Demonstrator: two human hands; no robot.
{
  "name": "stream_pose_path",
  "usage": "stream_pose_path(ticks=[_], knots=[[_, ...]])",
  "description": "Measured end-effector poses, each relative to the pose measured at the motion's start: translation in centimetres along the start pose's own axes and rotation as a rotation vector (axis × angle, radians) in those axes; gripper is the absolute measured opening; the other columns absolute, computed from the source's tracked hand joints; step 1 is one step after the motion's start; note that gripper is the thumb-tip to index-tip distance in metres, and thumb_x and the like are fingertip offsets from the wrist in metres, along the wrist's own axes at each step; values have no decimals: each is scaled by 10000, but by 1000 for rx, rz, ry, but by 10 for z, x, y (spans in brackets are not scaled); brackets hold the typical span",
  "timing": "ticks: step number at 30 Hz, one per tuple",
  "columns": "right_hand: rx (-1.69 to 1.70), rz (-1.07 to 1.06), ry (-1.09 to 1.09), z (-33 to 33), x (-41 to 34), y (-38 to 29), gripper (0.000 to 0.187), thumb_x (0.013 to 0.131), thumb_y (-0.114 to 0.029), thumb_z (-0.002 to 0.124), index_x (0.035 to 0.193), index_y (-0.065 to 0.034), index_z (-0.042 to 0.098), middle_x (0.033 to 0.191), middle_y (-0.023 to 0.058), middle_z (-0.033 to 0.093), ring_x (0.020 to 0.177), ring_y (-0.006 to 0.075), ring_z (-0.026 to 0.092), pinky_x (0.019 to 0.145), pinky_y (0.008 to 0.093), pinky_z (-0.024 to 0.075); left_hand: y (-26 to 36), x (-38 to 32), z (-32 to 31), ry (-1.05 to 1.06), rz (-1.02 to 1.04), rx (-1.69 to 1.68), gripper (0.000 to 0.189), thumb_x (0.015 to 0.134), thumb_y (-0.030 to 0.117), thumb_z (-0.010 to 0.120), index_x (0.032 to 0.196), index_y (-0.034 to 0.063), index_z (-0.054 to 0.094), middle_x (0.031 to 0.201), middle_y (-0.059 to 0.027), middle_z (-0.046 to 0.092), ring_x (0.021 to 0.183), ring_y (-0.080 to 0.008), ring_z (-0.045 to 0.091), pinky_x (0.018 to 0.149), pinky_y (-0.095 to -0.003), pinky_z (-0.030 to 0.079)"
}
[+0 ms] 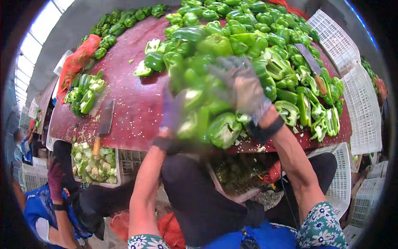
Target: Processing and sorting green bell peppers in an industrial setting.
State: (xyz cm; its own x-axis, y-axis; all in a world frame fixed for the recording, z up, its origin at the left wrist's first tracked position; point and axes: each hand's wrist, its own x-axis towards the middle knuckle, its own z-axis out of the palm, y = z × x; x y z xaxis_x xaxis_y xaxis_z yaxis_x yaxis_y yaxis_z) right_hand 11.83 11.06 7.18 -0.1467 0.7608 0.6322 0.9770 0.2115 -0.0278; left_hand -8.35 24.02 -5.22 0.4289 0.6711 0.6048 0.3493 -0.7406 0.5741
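Many green bell peppers (214, 43) lie heaped on a dark red tabletop (133, 93); some are cut open with pale seeds and cores showing. My left hand (169, 109), in a purple glove and blurred, rests against the left side of a cluster of peppers near the table's front edge. On that cluster's right, my right hand (244, 81) wears a grey, dirty glove, its fingers spread over the peppers. Between my hands are blurred halves and a cut pepper (225, 130). A cleaver (312, 63) with a wooden handle lies on the peppers at the right.
Another cleaver (106, 119) lies at the table's left front edge, beside a small pile of cut peppers (85, 93) and a red mesh bag (76, 67). Below is a crate of pepper scraps (94, 165). White plastic crates (362, 109) stand right. A co-worker's gloved hand (55, 180) is at lower left.
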Motion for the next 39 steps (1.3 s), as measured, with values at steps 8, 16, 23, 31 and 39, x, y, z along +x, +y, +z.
stream_pose_path(ticks=[8, 16, 23, 31, 39], knots=[[62, -246, -194, -14, -87, -45, 317, 804, -219, 548, 1114, -267, 593, 1202, 67, 517, 1137, 297, 478, 956, 498, 372, 37, 3, -31, -106, -234, -48, 596, 883, 212, 563, 1376, -31, 333, 1351, -228, 421, 1266, -318, 408, 1056, -380, 329], [-78, -127, -228, -19, -103, -9, 472, 766, -266, 619, 1229, -332, 554, 1264, 60, 500, 1227, 292, 436, 1039, 527, 311, 77, -18, -97, -709, -852, -245, 371, 884, 363, 605, 1051, 32, 620, 830, -22, 605, 711, -119, 540, 633, -276, 453], [-105, -120, -267, -14, -115, 0, 591, 703, -282, 682, 1271, -316, 521, 1345, 94, 465, 1282, 297, 394, 1073, 535, 261, 115, -10, -75, -917, -760, -222, 441, 864, 405, 627, 1087, 26, 602, 940, -48, 626, 834, -112, 559, 690, -294, 481], [438, 90, -181, -40, -110, -76, 523, 741, -268, 680, 1217, -102, 538, 1086, 145, 575, 1011, 337, 542, 860, 421, 448, 102, -11, -65, -1004, -59, 437, 271, 872, 261, 557, 1088, 116, 634, 912, -155, 655, 766, -288, 626, 674, -398, 499], [320, 195, -125, -95, -113, -112, 666, 666, -236, 743, 1265, -105, 482, 1107, 137, 569, 969, 330, 585, 801, 407, 492, 190, -82, -53, -267, -796, -801, 370, 867, 267, 584, 1113, -7, 539, 985, -106, 597, 852, -185, 575, 728, -335, 484]])
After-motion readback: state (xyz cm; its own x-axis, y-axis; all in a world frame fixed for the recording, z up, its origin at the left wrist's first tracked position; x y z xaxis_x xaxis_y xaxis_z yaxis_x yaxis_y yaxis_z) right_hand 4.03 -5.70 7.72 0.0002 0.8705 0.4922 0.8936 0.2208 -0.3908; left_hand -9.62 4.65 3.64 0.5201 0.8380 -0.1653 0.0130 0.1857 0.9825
